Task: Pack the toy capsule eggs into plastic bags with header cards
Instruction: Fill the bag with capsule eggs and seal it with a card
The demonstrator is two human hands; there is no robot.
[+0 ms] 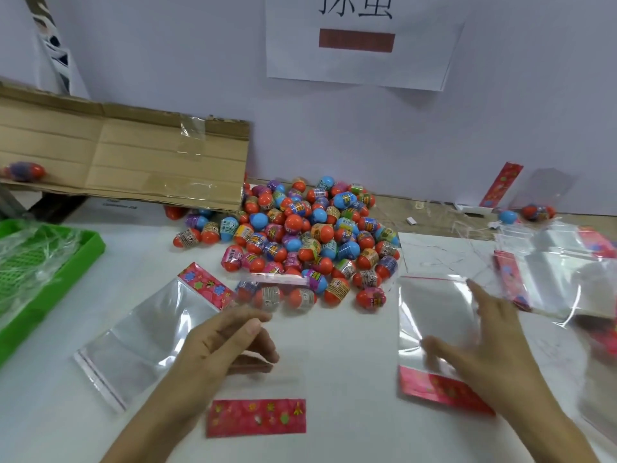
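My left hand (230, 339) curls its fingers round the clear plastic bag with a red flowered header card (257, 417) that lies straight in front of me, gripping it near the middle; three capsule eggs (283, 297) already sit inside its far end, against the foot of the heap; my right hand (484, 342) is spread with relaxed fingers, grasping nothing, and lies blurred over the second clear bag (434, 315) to my right, whose red header card (440, 390) points toward me; whether the fingertips touch the film I cannot tell; a third clear bag (147, 332) lies flat and slanted to my left, its flowered card (207, 289) at the far end, just beside my left fingers; the big pile of red, blue and purple toy capsule eggs (310, 235) spreads across the white table (350, 345) beyond both hands, reaching the wall; an opened brown cardboard box (127, 158) hangs over the pile's left edge and hides a few eggs beneath its flap; a green plastic tray (50, 295) with crumpled film sits at the far left; more clear bags with red cards (551, 282) are stacked at the right edge, with a few loose eggs (531, 212) by the wall behind them; a white paper sign (360, 41) with a red-brown bar is fixed to the wall above
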